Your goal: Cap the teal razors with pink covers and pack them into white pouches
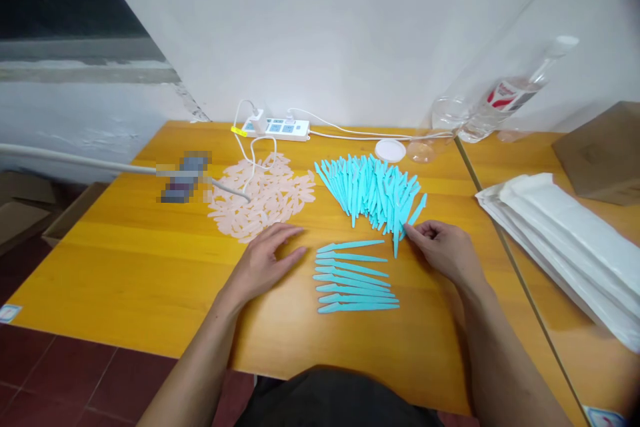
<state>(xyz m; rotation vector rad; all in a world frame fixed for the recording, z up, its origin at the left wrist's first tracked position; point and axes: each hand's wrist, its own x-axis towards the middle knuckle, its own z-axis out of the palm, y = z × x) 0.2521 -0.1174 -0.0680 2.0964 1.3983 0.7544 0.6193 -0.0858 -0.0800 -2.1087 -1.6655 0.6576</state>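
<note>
A heap of slim turquoise eyebrow razors (367,187) lies on the table ahead of me. At its near right edge my right hand (440,243) is closed, thumb and forefinger pinching one turquoise eyebrow razor (397,230) whose tip points toward me. Several more razors (355,278) lie apart in a fanned row between my hands, roughly crosswise with their thin ends to the right. My left hand (267,260) is open and holds nothing, its fingers spread left of the row. Just beyond it spreads a pile of small flat pale pink pieces (260,200).
A white power strip (280,129) with cables stands along the wall; a cable crosses the pink pile. A blurred-out phone-like object (185,177) lies left. Behind the heap are a white lid (390,150) and a clear bottle (515,93). White packets (565,240) and a cardboard box (600,153) are right.
</note>
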